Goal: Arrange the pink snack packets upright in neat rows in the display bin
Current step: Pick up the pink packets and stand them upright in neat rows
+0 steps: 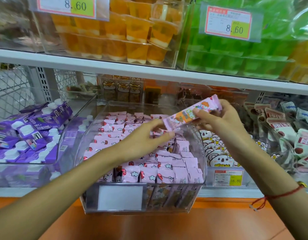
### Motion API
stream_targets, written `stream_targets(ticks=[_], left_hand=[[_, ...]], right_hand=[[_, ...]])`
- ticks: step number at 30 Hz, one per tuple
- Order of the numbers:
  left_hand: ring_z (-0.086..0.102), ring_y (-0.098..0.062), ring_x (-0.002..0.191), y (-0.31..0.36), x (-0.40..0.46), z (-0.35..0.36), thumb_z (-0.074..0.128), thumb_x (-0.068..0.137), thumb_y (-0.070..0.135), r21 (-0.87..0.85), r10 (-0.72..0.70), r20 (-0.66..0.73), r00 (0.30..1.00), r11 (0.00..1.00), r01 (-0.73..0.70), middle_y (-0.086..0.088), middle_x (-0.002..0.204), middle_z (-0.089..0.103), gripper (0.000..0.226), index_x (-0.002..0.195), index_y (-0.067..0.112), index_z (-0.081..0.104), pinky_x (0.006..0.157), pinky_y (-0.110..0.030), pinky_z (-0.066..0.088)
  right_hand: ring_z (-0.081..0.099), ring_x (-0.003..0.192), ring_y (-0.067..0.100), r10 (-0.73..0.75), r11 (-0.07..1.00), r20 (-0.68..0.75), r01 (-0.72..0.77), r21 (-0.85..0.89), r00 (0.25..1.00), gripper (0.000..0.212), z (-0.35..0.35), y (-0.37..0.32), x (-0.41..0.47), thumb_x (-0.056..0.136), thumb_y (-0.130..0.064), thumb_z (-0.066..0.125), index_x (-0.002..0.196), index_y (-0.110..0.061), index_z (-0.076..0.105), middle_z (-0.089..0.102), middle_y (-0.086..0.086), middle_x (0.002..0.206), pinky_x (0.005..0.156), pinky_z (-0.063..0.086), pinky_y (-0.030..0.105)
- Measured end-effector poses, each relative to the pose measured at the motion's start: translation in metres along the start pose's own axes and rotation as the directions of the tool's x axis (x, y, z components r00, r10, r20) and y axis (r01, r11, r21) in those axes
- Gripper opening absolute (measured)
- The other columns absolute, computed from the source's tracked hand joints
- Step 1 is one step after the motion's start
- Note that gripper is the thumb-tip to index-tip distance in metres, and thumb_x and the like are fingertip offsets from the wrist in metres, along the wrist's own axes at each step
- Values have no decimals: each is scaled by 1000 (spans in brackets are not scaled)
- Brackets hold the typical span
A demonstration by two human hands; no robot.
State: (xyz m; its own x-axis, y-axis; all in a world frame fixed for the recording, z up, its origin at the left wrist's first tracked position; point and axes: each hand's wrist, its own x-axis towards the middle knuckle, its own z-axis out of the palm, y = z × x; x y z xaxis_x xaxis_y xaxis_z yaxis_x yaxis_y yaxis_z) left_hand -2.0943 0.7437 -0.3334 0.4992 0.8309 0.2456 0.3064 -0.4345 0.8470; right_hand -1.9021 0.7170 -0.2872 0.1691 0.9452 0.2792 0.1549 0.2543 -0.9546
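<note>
Pink snack packet (191, 113), long and tilted, sits above the display bin (201, 153): my right hand (219, 118) pinches its upper end, my left hand (146, 135) touches its lower end with relaxed fingers. I note packed upright pink rows (132, 153) beneath.

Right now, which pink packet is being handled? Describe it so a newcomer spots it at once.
Find the clear display bin in the middle of the lower shelf, packed with upright pink packets. Just above it, the right hand pinches one long packet, alone lying slantwise in the air, its orange cartoon front showing.
</note>
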Motion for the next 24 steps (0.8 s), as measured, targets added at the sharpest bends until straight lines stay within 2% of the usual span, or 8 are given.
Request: stream_targets(ticks=[3,6,11,13,16,18,21,24], left_hand=[[55,-13,101,-7,-4,-3,45,98,32,399,-52,211,976,916,-38,12,128,55,36,134,28,50,81,-25,47],[51,-17,111,-6,-6,-7,37,99,44,667,-49,215,975,737,-110,9,128,58,35,130,37,53,91,-36,45],[60,-13,95,-5,-7,-7,44,94,50,686,15,65,998,725,-56,15,111,66,28,117,45,59,70,-27,43],[60,-6,78,-6,-7,-6,47,94,47,657,39,35,999,752,-52,18,87,68,25,114,45,62,59,-23,39],[49,3,50,-10,-7,-7,51,95,36,609,51,-32,998,793,-21,25,49,51,23,111,43,65,44,-14,27],[54,11,59,-11,-8,-9,55,94,29,569,46,-66,997,823,0,27,62,61,24,112,39,66,51,-6,36],[62,1,90,-13,-9,-11,59,90,27,525,33,-99,995,851,24,16,99,70,21,108,37,65,79,-24,51],[57,1,84,-14,-9,-11,58,90,28,562,38,-114,993,827,33,17,100,68,17,103,39,63,63,-15,40]], right_hand=[[68,65,9,-46,994,-46,40,-105,998,42,-4,0,3,82,-10,70,112,-13,39,65,7,94,59,55,17],[68,66,13,-121,910,57,133,-393,991,42,4,6,2,81,-15,72,108,-15,39,67,4,89,66,58,32],[64,66,17,-156,670,265,299,-680,952,41,8,3,5,77,-28,76,96,-18,41,68,0,75,64,47,31],[61,68,17,-127,582,350,355,-732,928,40,6,-4,10,73,-27,79,93,-21,45,65,-5,75,61,43,24],[57,85,17,-105,360,480,483,-798,871,34,11,-6,16,72,-31,80,100,-24,63,56,-4,93,72,43,27],[56,97,19,-70,277,528,525,-805,846,38,17,1,17,77,-34,75,113,-22,66,56,-1,106,78,41,27],[54,107,22,13,181,585,573,-799,811,37,25,14,16,84,-40,67,118,-26,65,62,1,111,82,44,31],[55,108,22,95,148,629,613,-776,772,28,30,20,14,89,-37,60,115,-30,67,66,0,108,79,43,30]])
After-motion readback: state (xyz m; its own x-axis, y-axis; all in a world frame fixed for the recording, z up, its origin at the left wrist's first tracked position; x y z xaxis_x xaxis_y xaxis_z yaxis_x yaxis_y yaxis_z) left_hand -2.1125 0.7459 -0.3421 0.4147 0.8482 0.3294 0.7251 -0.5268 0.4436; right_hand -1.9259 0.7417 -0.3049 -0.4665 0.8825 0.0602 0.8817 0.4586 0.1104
